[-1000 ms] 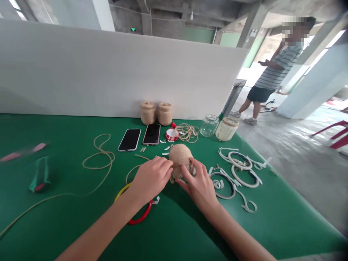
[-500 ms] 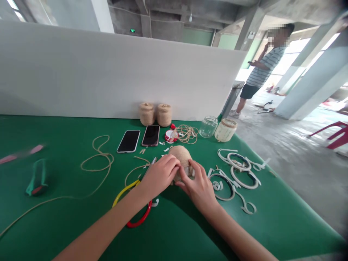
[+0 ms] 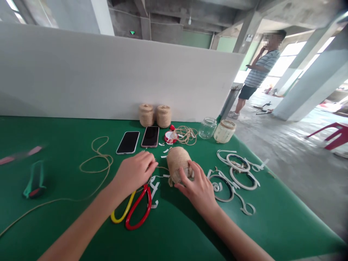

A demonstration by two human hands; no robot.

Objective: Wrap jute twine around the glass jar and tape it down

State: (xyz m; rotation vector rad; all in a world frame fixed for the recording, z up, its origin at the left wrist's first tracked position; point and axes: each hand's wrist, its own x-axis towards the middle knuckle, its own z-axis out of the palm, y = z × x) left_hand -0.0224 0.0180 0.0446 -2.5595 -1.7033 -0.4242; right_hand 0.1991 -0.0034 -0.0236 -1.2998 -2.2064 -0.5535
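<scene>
A jar wrapped in jute twine [image 3: 177, 162] lies on its side on the green table [image 3: 67, 217]. My right hand [image 3: 198, 186] rests on its near end, fingers curled against it. My left hand [image 3: 135, 171] sits to the jar's left, fingers pinched together near a thin twine strand [image 3: 162, 168] that runs to the jar. Right below this hand lie scissors with one red and one yellow handle [image 3: 137, 209]. Whether the pinch grips the strand is hard to make out.
Two phones [image 3: 128, 142] and two twine spools [image 3: 146, 114] lie beyond the jar by a white board. A glass jar [image 3: 207, 127], a wrapped jar [image 3: 224, 131], white ring strips [image 3: 239, 167] sit right. Loose twine [image 3: 95, 159] trails left. A person [image 3: 257, 72] stands off right.
My left hand has drawn away from the jar to the left, uncovering the scissors. My right hand has stayed on the jar. The person in the background has stepped a little farther off.
</scene>
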